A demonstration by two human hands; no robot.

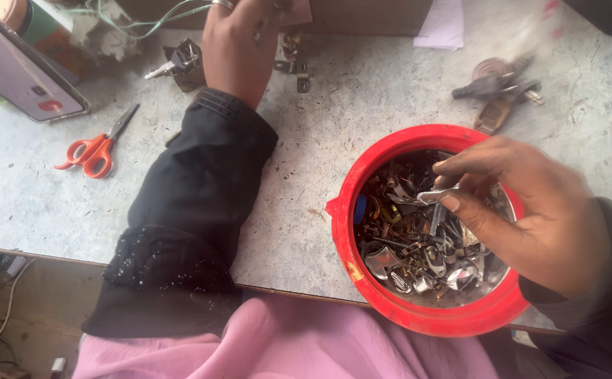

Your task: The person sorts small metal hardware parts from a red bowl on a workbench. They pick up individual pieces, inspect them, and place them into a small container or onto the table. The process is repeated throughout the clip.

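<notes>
Down at the near edge of the scuffed grey worktop (334,98): round red plastic bowl (418,317), heaped with small bright metal scraps and fittings (418,260), a few brass-coloured, one blue bit near the left rim. Right hand (530,210) over the bowl, thumb and forefinger pinched narrow on one thin flat silvery metal piece (438,194), lifted just clear of the heap; other fingers curled back, probably to keep the pick clean of neighbouring bits. Bowl close to the body and right under that hand, likely for short reaches.

Left hand (239,45) far forward near the top edge, black sleeve (193,210) lying across the worktop, forearm resting on it as if for steadiness. Fingers closed round something small and dark at the frame's edge; cannot tell what, since the picture cuts it off. Just beside that hand: small metal lock body with a key (179,64) to its left, and a small metal hasp-like part (295,67) to its right.

Well apart on the left, orange-handled scissors (95,149), shut, lying flat. Upper right, a cluster of dark worn metal parts (499,91), near but not touching the bowl. Pink cloth (285,347) at the bottom, below the worktop's edge.
</notes>
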